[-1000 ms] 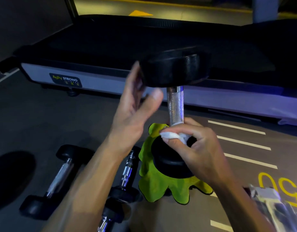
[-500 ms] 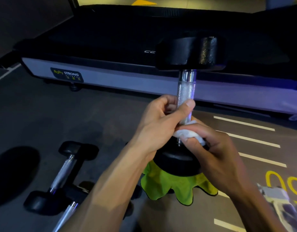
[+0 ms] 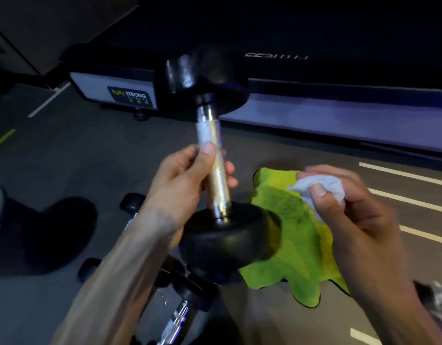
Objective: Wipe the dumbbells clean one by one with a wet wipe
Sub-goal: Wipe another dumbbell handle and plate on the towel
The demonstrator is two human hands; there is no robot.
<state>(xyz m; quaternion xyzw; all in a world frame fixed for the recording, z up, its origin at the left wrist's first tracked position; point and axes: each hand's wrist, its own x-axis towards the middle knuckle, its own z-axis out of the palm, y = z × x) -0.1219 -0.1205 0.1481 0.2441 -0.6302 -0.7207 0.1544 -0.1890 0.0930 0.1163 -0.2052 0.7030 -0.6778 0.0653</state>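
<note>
My left hand (image 3: pixel 187 180) grips the chrome handle of a black-headed dumbbell (image 3: pixel 210 135) and holds it in the air, tilted a little to the left, its lower head (image 3: pixel 227 235) just left of a green cloth (image 3: pixel 289 232) on the floor. To the right of the handle, my right hand (image 3: pixel 349 210) pinches a crumpled white wet wipe (image 3: pixel 317 185), which is apart from the dumbbell. Other dumbbells (image 3: pixel 177 317) lie on the floor beneath my left forearm, partly hidden.
A treadmill (image 3: pixel 314 70) with a grey side rail runs across the back. A dark shoe (image 3: pixel 40 235) sits at the left. White floor lines (image 3: pixel 409 200) lie at the right, and a plastic packet (image 3: pixel 439 305) shows at the right edge.
My left hand took the handle and lifted the dumbbell off the green cloth, leftward. My right hand with the wipe came off the lower head and moved right.
</note>
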